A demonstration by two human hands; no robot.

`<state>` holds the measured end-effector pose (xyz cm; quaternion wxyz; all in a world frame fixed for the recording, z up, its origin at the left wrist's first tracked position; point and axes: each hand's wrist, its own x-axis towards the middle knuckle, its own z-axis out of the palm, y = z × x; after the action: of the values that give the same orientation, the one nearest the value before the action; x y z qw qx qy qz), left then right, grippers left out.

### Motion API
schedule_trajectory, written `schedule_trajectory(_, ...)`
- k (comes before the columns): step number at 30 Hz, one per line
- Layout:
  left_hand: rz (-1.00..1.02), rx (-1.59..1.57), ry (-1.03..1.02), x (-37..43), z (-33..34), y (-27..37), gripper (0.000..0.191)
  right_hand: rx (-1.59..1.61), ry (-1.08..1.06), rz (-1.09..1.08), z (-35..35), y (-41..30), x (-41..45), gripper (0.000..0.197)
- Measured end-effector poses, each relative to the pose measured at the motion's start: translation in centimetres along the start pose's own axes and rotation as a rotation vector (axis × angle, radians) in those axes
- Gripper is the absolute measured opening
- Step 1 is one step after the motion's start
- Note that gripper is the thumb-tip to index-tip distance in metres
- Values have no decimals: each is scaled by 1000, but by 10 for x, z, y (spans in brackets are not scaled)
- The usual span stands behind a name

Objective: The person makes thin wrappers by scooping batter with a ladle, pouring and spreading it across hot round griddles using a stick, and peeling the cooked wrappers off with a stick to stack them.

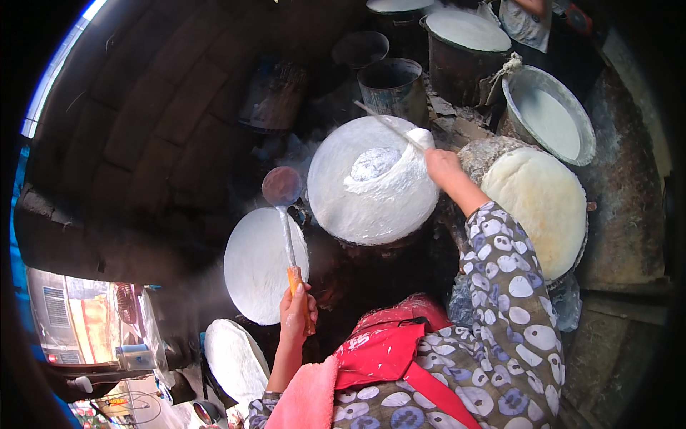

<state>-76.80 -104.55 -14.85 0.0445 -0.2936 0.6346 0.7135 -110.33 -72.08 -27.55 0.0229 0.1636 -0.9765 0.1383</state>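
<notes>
My left hand (297, 313) grips the orange handle of a metal ladle (289, 236). The ladle's round, reddish-brown head points away from me, above the left round steamer top (265, 268) with its smooth white surface. A thin stick (388, 124) is in my right hand (445, 169), at the right rim of the central round steamer top (370, 214). White batter or a thin sheet coats this top. Beside the stick a thicker white fold (420, 138) bunches up, and a shiny wet-looking patch (377, 162) shows near the middle.
Pale round sheets (536, 209) are stacked on a round support at right. Behind it stands a metal basin (552, 120) of white liquid. A bucket (394, 86) and a covered drum (466, 59) stand further back. Another white disc (236, 359) leans at lower left.
</notes>
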Motion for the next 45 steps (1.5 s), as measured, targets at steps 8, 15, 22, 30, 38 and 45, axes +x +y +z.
schedule_trajectory(8,-28,-100,-71,3,-10,1,32,298,49,404,-12,-30,-153,19)
schedule_trajectory(15,-51,-89,-208,7,12,19,32,110,-37,304,8,-89,-141,23)
schedule_trajectory(22,-35,-12,-244,0,12,28,32,161,-17,389,1,-72,-149,25)
schedule_trajectory(30,-87,6,-205,-3,-7,29,33,158,-14,235,-32,-35,-125,19)
schedule_trajectory(38,-167,-26,-182,-6,-8,32,33,136,-51,58,-42,-14,-108,19)
schedule_trajectory(45,-189,-13,-163,-8,-9,30,32,37,-306,-226,-54,-25,-98,20)
